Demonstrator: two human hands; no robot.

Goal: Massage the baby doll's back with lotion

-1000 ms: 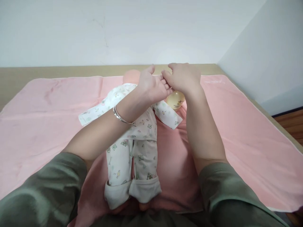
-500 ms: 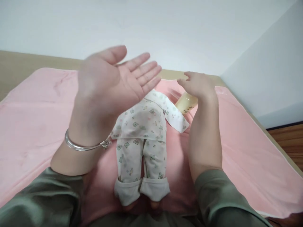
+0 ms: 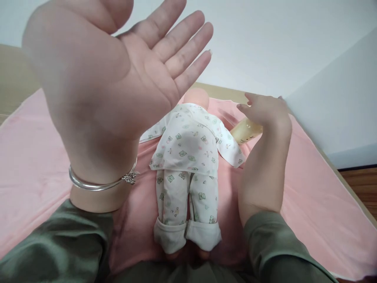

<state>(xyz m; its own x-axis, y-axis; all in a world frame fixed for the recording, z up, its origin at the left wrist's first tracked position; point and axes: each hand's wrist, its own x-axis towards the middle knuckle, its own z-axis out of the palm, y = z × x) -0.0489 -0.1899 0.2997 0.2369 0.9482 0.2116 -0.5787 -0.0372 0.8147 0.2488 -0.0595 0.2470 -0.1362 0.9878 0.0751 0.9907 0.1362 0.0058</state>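
Observation:
My left hand is raised close to the camera, palm showing and fingers spread, with nothing in it. Farther off on the right, my right hand hovers bent at the wrist, its visible fingers stretched out and holding nothing. Between my arms lies a baby doll in a white printed top and matching trousers with turned-up cuffs. Its head is only partly visible. Beside the doll's sleeve, a yellowish bottle lies partly behind my right hand; whether they touch I cannot tell.
A pink blanket spreads under the doll over a light wooden surface. A pale wall rises behind it, with a corner at the right. Brown wood shows beyond the right edge.
My left hand has risen nearer the camera, its fingers more spread, uncovering the doll's head and other sleeve. The view has shifted slightly, and my right hand appears a little farther right.

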